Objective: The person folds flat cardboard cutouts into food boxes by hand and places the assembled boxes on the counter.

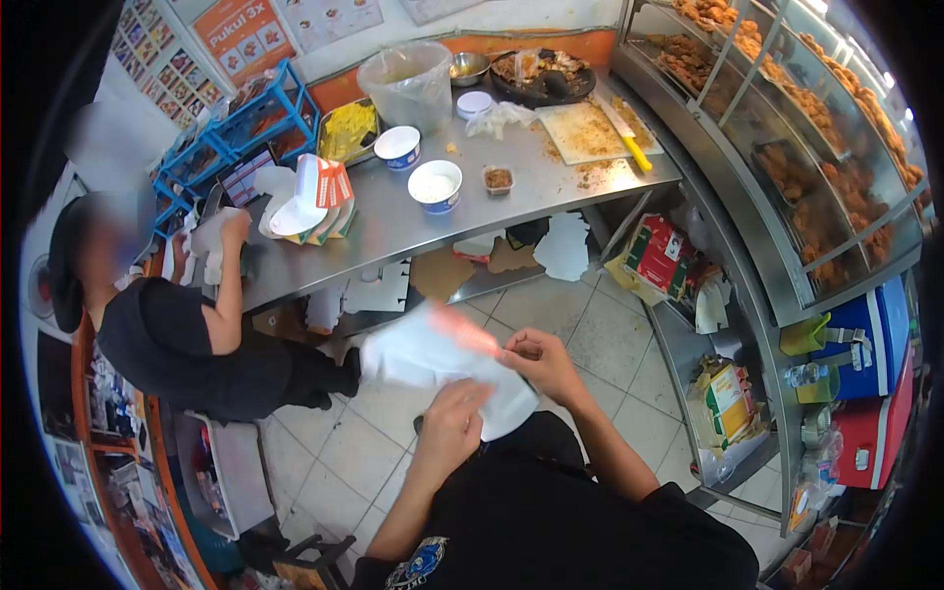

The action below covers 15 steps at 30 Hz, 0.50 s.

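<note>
In front of my body I hold a white paper piece [413, 349] with an orange-red printed part, blurred by motion. My right hand [536, 364] pinches its right edge near the orange print. My left hand [452, 423] is closed at the lower edge, fingers bent against the paper. Beyond, on the steel counter [364, 211], stand two white-and-blue tubs, one [435, 187] filled with something white, and a small clear container [499, 180] of brown food. Left of them lies a stack of orange-and-white paper boxes [315, 202].
Another person [167, 334] in black stands at the left, hands at the counter. A yellow-handled knife [629, 138] rests on a cutting board [580, 133]. A bag-lined bucket [405, 88] stands at the back. Right, a glass case [816, 147] holds fried food above a lower shelf.
</note>
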Each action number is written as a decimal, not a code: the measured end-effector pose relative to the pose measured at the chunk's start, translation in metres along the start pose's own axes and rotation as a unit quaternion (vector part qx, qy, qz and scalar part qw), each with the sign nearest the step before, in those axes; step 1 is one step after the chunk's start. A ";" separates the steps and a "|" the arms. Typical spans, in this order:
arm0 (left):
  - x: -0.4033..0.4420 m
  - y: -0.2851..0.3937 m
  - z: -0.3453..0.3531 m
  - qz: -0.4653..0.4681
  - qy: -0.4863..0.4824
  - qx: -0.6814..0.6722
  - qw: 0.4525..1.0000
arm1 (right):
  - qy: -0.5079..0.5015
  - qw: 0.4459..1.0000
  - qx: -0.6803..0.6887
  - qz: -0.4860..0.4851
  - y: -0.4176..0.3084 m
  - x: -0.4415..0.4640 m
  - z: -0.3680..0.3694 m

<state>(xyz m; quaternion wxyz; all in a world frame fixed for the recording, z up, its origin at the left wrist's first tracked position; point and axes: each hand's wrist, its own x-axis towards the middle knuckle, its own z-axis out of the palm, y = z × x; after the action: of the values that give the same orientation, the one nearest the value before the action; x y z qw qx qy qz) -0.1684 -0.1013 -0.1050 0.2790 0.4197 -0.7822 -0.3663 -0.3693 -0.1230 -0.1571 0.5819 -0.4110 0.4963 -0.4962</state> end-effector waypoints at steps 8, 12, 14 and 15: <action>-0.052 -0.042 0.006 0.051 -0.113 0.083 0.989 | -0.179 0.936 0.085 0.292 0.077 0.009 -0.016; -0.054 -0.039 0.018 -0.190 -0.002 0.020 0.982 | -0.064 0.994 -0.032 0.088 0.064 -0.037 0.034; -0.056 -0.039 0.030 -0.292 0.042 -0.066 0.953 | -0.123 0.986 -0.112 0.008 0.036 -0.056 0.056; -0.057 -0.044 0.036 -0.252 0.057 -0.108 0.960 | -0.151 0.976 -0.150 -0.034 0.022 -0.059 0.064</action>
<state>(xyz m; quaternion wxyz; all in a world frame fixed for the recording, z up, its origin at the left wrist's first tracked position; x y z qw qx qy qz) -0.1474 -0.0566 -0.1683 0.2653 0.5910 -0.5895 -0.4825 -0.3030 -0.0617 -0.1572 0.5643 -0.5806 0.4571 -0.3681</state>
